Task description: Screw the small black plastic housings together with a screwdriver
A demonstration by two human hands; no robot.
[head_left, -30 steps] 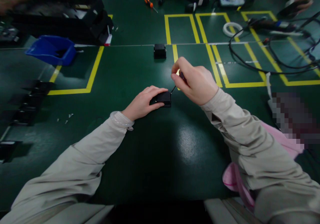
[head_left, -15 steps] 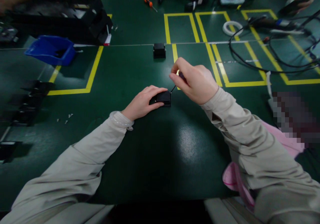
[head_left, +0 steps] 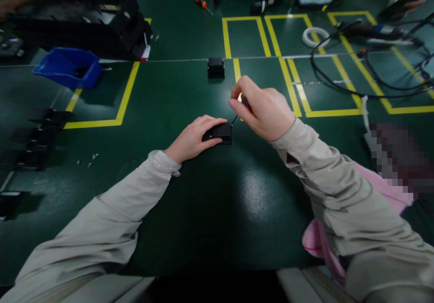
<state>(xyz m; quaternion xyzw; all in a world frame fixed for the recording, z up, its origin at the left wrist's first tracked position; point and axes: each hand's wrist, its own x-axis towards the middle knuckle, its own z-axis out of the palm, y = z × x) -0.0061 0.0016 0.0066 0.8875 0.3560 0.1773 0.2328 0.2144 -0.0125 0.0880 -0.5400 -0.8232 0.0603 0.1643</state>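
On the green table (head_left: 190,221), the left hand (head_left: 190,137) clasps a black rectangular box (head_left: 223,131), at whose right end slants the thin dark tool (head_left: 234,120) the right hand (head_left: 264,110) pinches.

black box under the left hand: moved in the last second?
No. The held black box shows no visible shift either way against the yellow tape beyond it.

No lettering, brand, number or sign can be read; any print is too small or blurred.
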